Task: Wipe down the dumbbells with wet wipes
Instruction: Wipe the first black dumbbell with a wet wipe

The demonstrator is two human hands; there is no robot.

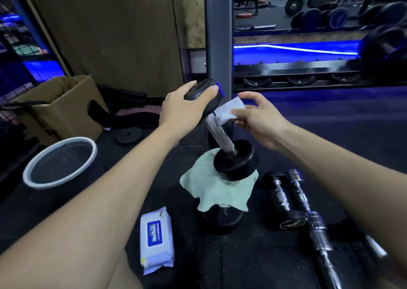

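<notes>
Dumbbell (222,132) held tilted by left hand (182,108) gripping top; wipe (229,110) pinched by right hand (257,121). Risk: base slipped off green cloth (218,189).

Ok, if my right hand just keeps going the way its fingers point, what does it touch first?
Most likely the dumbbell: your right hand pinches the wet wipe right beside the knurled handle, under the top head that your left hand grips. Depth is hard to judge.
</notes>
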